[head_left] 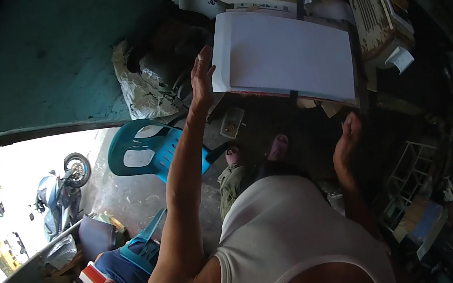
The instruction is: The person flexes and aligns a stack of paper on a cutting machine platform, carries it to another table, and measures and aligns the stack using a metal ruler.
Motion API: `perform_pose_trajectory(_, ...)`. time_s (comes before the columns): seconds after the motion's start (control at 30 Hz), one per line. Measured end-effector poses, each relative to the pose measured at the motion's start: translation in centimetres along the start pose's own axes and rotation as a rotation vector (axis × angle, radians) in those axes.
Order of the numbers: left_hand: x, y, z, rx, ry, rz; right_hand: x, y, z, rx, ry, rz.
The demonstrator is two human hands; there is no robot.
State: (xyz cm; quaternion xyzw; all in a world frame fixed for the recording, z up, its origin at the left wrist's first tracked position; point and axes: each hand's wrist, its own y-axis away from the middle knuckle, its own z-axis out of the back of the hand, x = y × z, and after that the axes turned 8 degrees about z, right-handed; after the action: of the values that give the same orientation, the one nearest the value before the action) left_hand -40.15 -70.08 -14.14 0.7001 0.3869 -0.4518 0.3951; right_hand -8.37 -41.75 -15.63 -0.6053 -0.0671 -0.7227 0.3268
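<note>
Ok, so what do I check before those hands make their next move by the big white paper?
1. Left hand unloaded: ok, nothing visible in it.
2. Right hand unloaded: ok, nothing visible in it.
3. Left hand touching the white paper: cannot tell, it's right beside the edge.
4. Paper lying flat: ok, it looks flat.
5. Floor near the feet free of things: not ok, a plastic container sits there.
</note>
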Motion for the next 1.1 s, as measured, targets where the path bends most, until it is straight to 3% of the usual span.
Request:
perform_pose_trajectory(0.13,4.2,3.5,1.1,-0.108,0.136,-0.139,4.1,5.0,-0.5,0.089,0.039,-0.258)
perform_pose_trajectory(0.4,8.8,8.6,1.0,-0.213,-0.166,-0.228,6.9,11.2,-2.0,0.382,0.329,-0.415)
perform_pose_trajectory(0.43,9.3,8.3,1.0,-0.214,-0.144,-0.220,7.0,11.1,-2.4,0.381,0.352,-0.409)
perform_pose_trajectory(0.5,9.9,7.5,1.3,-0.306,-0.307,-0.440,7.5,10.9,-3.5,0.387,0.359,-0.475)
perform_pose_trajectory(0.83,9.1,5.5,1.7,-0.211,-0.227,-0.503,6.5,9.7,-3.2,0.228,0.226,-0.690)
perform_pose_trajectory(1.0,4.1,6.9,1.8,-0.251,-0.424,-0.549,6.7,8.1,-1.7,0.099,0.042,-0.730)
perform_pose_trajectory(1.1,-0.4,7.0,0.8,-0.162,-0.608,-0.608,7.5,6.7,-2.0,0.069,-0.062,-0.695)
